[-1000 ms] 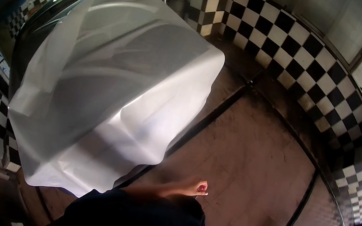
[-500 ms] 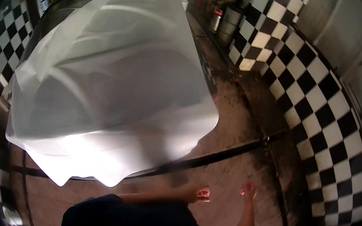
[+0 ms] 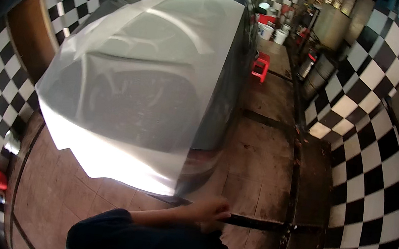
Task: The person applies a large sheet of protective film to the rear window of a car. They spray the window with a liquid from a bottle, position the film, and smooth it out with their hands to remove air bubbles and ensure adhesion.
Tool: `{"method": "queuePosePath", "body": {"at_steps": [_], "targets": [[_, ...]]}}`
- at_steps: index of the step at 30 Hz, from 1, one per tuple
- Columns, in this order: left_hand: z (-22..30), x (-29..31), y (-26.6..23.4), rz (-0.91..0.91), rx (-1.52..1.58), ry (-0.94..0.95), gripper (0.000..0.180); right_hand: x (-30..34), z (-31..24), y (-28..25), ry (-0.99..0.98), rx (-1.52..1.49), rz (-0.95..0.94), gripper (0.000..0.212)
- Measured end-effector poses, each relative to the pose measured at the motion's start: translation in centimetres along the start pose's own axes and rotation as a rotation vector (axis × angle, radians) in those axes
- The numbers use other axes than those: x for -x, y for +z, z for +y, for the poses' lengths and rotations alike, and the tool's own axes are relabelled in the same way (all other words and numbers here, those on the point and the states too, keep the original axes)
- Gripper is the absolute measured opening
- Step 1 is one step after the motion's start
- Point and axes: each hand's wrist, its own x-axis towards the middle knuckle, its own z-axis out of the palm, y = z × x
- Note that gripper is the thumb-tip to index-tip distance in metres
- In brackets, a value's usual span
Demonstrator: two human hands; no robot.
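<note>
A large translucent whitish sheet (image 3: 138, 90) drapes over the end of a dark car (image 3: 218, 99). Its lower edge hangs past the car's bumper with a bright glare on it, and its right edge runs nearly straight. Along that edge the car's dark side and a reddish lamp (image 3: 199, 161) lie uncovered. My left hand (image 3: 210, 209) is held in front of my body, just off the car's near right corner and apart from the sheet. Its fingers look curled, slightly blurred, and what they hold, if anything, cannot be made out. My right hand is out of sight.
A red stool (image 3: 260, 68) stands beside the car, with white buckets (image 3: 265, 31) behind it. An extinguisher-like red and silver cylinder (image 3: 308, 63) and a dark drum (image 3: 321, 78) are by the checkered wall (image 3: 371, 62). A dark channel (image 3: 257, 224) crosses the tiled floor.
The sheet's right side has shifted left, uncovering the car's right side and lamp. My right hand has left view. The view has swung, showing more floor and the stool.
</note>
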Motion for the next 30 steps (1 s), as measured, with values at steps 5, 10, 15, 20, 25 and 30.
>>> {"method": "queuePosePath", "body": {"at_steps": [5, 10, 15, 20, 25, 30], "targets": [[5.9, -7.5, -2.1, 0.189, -0.018, 0.071, 0.018, -11.3, -25.2, -1.6, -0.404, -0.109, -0.269, 0.032], [5.8, -15.4, -3.7, 0.489, -0.109, -0.008, 0.020, 5.1, -50.3, 16.9, -0.630, 0.003, -0.332, 0.011], [3.0, -25.2, -7.5, 0.736, -0.179, 0.028, 0.022, 11.6, -65.0, 30.0, -1.095, 0.376, -0.573, 0.022], [0.9, -35.5, -14.2, 0.938, -0.188, 0.052, 0.020, 19.8, -77.1, 39.5, -1.396, 0.756, -0.706, 0.023], [3.7, -42.4, -22.3, 1.049, -0.244, 0.008, 0.021, 24.3, -89.9, 47.4, -1.460, 0.656, -0.827, 0.023], [3.1, -48.2, -29.5, 1.207, -0.407, 0.045, 0.024, 31.4, -101.1, 58.4, -1.400, 0.630, -1.181, 0.024]]}}
